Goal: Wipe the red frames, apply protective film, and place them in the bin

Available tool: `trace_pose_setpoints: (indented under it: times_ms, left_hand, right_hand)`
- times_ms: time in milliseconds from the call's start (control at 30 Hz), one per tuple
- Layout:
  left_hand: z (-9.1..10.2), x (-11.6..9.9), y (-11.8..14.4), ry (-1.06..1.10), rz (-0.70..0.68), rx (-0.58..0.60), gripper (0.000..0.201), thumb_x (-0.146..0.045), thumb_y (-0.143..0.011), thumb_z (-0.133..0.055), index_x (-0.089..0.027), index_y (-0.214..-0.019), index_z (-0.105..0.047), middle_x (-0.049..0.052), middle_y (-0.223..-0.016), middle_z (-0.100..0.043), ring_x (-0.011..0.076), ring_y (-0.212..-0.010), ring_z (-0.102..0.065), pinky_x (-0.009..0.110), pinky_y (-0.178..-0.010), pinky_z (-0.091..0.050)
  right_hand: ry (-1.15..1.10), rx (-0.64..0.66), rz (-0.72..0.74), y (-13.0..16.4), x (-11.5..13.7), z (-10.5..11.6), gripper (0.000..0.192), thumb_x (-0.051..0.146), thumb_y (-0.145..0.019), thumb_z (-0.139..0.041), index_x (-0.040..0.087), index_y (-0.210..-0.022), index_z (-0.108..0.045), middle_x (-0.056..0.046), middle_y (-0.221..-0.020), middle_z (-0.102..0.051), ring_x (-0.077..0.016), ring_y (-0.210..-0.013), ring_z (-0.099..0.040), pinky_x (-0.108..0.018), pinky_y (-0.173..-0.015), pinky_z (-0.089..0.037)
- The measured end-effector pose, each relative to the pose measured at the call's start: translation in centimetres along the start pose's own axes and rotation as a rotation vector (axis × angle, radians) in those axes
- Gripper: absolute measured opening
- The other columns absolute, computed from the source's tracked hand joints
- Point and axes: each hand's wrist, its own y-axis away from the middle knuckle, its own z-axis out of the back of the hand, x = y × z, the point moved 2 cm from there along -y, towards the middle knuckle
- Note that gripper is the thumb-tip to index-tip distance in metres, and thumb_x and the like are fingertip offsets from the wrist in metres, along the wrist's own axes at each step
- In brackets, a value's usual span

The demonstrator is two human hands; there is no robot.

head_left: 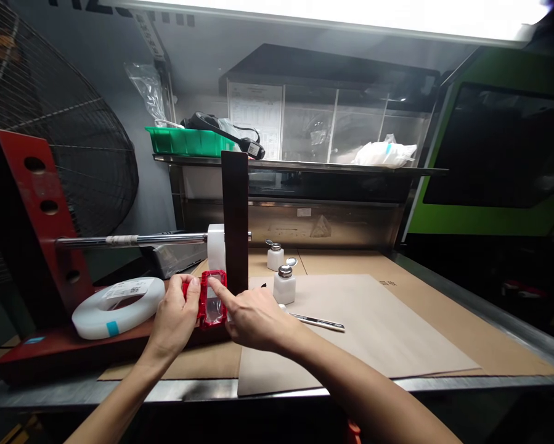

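Note:
A small red translucent plastic part with a clear window is held upright just above the bench, in front of a dark upright post. My left hand grips its left side with thumb and fingers. My right hand is at its right side, with the index finger stretched across the part's front face. A white tape roll sits on a steel rod just behind the part.
A red stand carries the rod, with a large white tape reel lying on its base. Two white dispenser bottles and metal tweezers rest on the brown cardboard sheet. A wire fan stands left; a shelf with a green tray runs behind.

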Motion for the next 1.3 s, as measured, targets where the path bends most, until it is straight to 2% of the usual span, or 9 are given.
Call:
trace_pose_setpoints:
  times_ms: [167, 300, 400, 500, 600, 733, 1033, 1133, 1300]
  left_hand:
    - [0.1, -0.1, 0.0, -0.009, -0.033, -0.008, 0.026, -0.051, -0.082, -0.037, -0.026, -0.082, -0.044, 0.0, -0.069, -0.053, 0.0219, -0.06, -0.055, 0.033, -0.056, -0.042]
    - [0.5, 0.0, -0.1, -0.036, -0.024, -0.028, 0.028, -0.051, -0.082, -0.036, -0.025, -0.085, -0.047, 0.002, -0.07, -0.058, 0.0246, -0.065, -0.057, 0.035, -0.06, -0.043]
    - [0.9, 0.0, 0.0, -0.042, -0.029, -0.001, 0.033, -0.055, -0.083, -0.034, -0.026, -0.085, -0.051, 0.003, -0.078, -0.062, 0.0257, -0.073, -0.059, 0.035, -0.065, -0.044]
    - [1.1, -0.1, 0.0, -0.045, -0.033, 0.042, 0.037, -0.059, -0.081, -0.037, -0.025, -0.08, -0.054, 0.001, -0.07, -0.062, 0.0235, -0.068, -0.059, 0.033, -0.063, -0.044]
    - [0.9, -0.1, -0.1, -0.062, -0.012, 0.052, 0.038, -0.062, -0.073, -0.051, -0.024, -0.077, -0.055, -0.001, -0.063, -0.061, 0.0214, -0.059, -0.057, 0.03, -0.055, -0.043]
    - [0.5, -0.1, -0.7, -0.092, -0.001, 0.045, 0.04, -0.061, -0.065, -0.06, -0.023, -0.072, -0.056, 0.001, -0.063, -0.061, 0.0212, -0.057, -0.056, 0.029, -0.053, -0.042]
    - [0.6, -0.3, -1.3, -0.134, -0.004, 0.027, 0.04, -0.063, -0.064, -0.059, -0.023, -0.063, -0.052, -0.002, -0.054, -0.057, 0.0196, -0.052, -0.052, 0.029, -0.051, -0.039]
    - [0.6, -0.4, -1.2, -0.123, 0.003, 0.039, 0.042, -0.064, -0.064, -0.058, -0.023, -0.062, -0.051, -0.002, -0.055, -0.057, 0.0188, -0.052, -0.051, 0.029, -0.052, -0.038]
    - [0.6, -0.5, -1.3, -0.111, 0.018, 0.067, 0.045, -0.067, -0.064, -0.057, -0.022, -0.062, -0.049, -0.003, -0.054, -0.055, 0.0174, -0.054, -0.048, 0.028, -0.055, -0.037]
  right_hand:
    - [0.14, 0.027, 0.016, -0.8, 0.4, -0.8, 0.076, 0.017, -0.076, -0.046, 0.007, -0.145, -0.017, -0.014, -0.074, -0.07, -0.0259, -0.061, -0.064, -0.033, -0.052, -0.045]
    - [-0.051, -0.009, 0.03, -0.8, -0.6, 0.0, 0.073, 0.024, -0.079, -0.049, 0.018, -0.145, -0.019, -0.007, -0.078, -0.07, -0.0223, -0.063, -0.063, -0.03, -0.056, -0.044]
    - [-0.207, -0.094, -0.119, 0.8, -3.7, 0.5, 0.049, 0.022, -0.087, -0.043, 0.024, -0.135, -0.038, -0.003, -0.089, -0.068, -0.0157, -0.078, -0.062, -0.024, -0.067, -0.044]
    - [-0.135, 0.02, -0.3, 3.9, -8.2, -0.7, 0.022, 0.017, -0.085, -0.049, 0.019, -0.099, -0.066, -0.007, -0.095, -0.066, -0.0165, -0.086, -0.061, -0.024, -0.073, -0.042]
    - [-0.067, 0.129, -0.445, 6.9, -12.2, -2.7, 0.015, 0.021, -0.078, -0.059, 0.011, -0.078, -0.07, -0.016, -0.09, -0.066, -0.0225, -0.079, -0.063, -0.028, -0.066, -0.042]
    - [-0.093, 0.215, -0.514, 9.0, -14.6, -4.8, 0.012, 0.025, -0.07, -0.068, 0.015, -0.076, -0.072, -0.011, -0.08, -0.069, -0.0223, -0.078, -0.063, -0.026, -0.062, -0.04]
    - [-0.223, -0.018, -0.38, 8.7, -12.8, -1.0, 0.016, 0.022, -0.081, -0.059, 0.021, -0.095, -0.066, -0.002, -0.084, -0.067, -0.0145, -0.077, -0.06, -0.023, -0.067, -0.041]
    - [-0.209, -0.184, -0.285, 6.4, -10.5, 1.0, 0.021, 0.026, -0.087, -0.054, 0.021, -0.104, -0.064, -0.004, -0.099, -0.065, -0.0142, -0.087, -0.059, -0.024, -0.075, -0.041]
    - [0.079, -0.35, -0.145, 1.5, -6.8, 2.3, 0.028, 0.023, -0.094, -0.039, 0.025, -0.107, -0.063, -0.004, -0.099, -0.062, -0.0134, -0.073, -0.058, -0.024, -0.058, -0.038]
